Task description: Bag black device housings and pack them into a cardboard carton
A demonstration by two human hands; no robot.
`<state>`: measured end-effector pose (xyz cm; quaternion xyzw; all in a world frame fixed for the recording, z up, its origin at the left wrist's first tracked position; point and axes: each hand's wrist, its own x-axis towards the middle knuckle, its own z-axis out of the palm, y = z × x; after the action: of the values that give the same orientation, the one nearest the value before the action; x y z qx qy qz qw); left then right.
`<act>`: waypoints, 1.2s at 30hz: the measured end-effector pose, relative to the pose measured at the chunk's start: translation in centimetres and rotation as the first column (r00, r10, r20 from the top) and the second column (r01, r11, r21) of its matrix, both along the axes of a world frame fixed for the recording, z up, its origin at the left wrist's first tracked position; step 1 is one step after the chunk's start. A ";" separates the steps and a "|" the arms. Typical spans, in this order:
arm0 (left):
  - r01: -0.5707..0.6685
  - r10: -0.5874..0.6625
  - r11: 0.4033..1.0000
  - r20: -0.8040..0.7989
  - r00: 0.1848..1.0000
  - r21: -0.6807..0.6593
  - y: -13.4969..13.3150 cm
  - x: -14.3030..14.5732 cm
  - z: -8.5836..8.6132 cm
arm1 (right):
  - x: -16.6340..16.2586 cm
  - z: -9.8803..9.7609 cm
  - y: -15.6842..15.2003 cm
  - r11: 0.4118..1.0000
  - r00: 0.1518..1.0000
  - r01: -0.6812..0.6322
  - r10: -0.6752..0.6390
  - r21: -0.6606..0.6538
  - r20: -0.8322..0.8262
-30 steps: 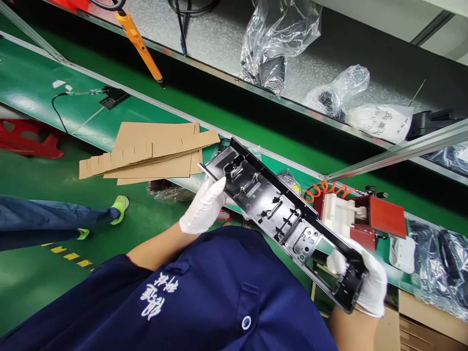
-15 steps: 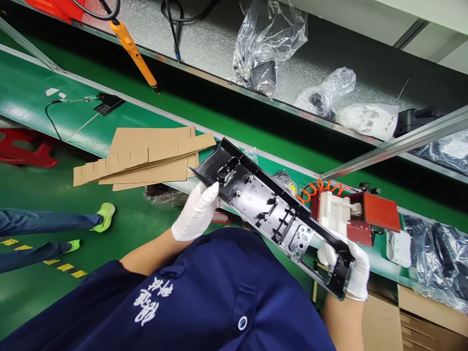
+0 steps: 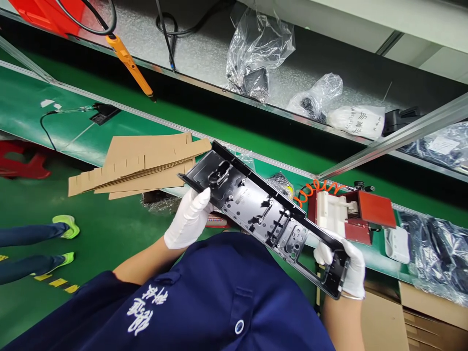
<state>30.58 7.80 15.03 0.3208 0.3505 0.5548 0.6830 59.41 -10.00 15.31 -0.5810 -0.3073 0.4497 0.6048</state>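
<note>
1. We stand on a green floor [image 3: 109, 214] at a long green bench [image 3: 22, 105]; the middle of our view is the clock's centre.
2. Nearest us, at 6 o'clock, is our blue shirt [image 3: 204, 292].
3. Just beyond it, a black plastic cover [image 3: 252, 209] is held up in the air, running from 10 to 4 o'clock, its ribbed inner side facing us.
4. Our gloved left hand [image 3: 188, 219] grips its near edge toward the 10 o'clock end, thumb on top; our gloved right hand [image 3: 354, 268] grasps the 4 o'clock end. We cannot tell how either grip sits underneath.
5. The step in hand, we judge, is holding and looking over the cover; the next move would call for both hands moving together, so that it neither twists nor slips.
6. On the bench, cardboard sheets [image 3: 120, 173] lie at 9 o'clock and a red machine [image 3: 376, 209] stands at 3.
7. Farther off, a co-worker's shoes [image 3: 66, 226] show between 8 and 9, an orange tool [image 3: 129, 63] hangs at 10, and a clear bag [image 3: 259, 44] rests on the shelf [image 3: 201, 53] near 12.
</note>
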 end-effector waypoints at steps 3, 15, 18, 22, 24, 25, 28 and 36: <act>-0.001 0.002 0.999 0.022 1.000 -0.040 0.3 -0.2 -0.2 | -0.5 0.3 -0.3 0.999 1.000 0.023 -0.023 0.029 -0.013; 0.010 -0.009 0.999 0.027 1.000 -0.033 1.5 -0.3 0.0 | -2.4 2.3 -0.4 0.999 1.000 0.001 0.000 -0.039 0.022; 0.005 -0.004 1.000 0.023 1.000 -0.006 1.4 -0.1 0.0 | -2.5 2.4 -0.3 0.998 1.000 0.018 -0.018 -0.053 0.003; -0.003 0.003 1.000 0.030 1.000 -0.004 1.3 0.1 0.3 | -2.6 2.3 -0.4 0.997 0.998 0.056 -0.056 -0.057 0.009; -0.005 0.005 1.000 0.012 1.000 -0.024 1.2 0.2 0.7 | -2.6 2.3 -0.5 0.996 0.998 0.060 -0.058 -0.066 0.026; -0.003 0.003 0.999 -0.001 1.000 -0.032 1.1 0.2 0.8 | -2.6 2.2 -0.5 0.996 0.998 0.057 -0.054 -0.070 0.031; 0.020 -0.020 0.999 -0.019 1.000 -0.033 1.1 0.3 0.9 | -2.6 2.0 -0.8 0.998 0.999 0.041 -0.039 -0.051 0.034; 0.197 -0.178 0.969 0.133 0.975 -0.148 3.0 1.0 -1.2 | -3.4 1.8 -1.4 0.980 0.802 -0.189 0.118 0.061 0.586</act>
<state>31.58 10.85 13.87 0.2628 0.3208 0.4759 0.7756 55.98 -11.41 17.10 -0.6270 -0.5484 0.2806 0.4769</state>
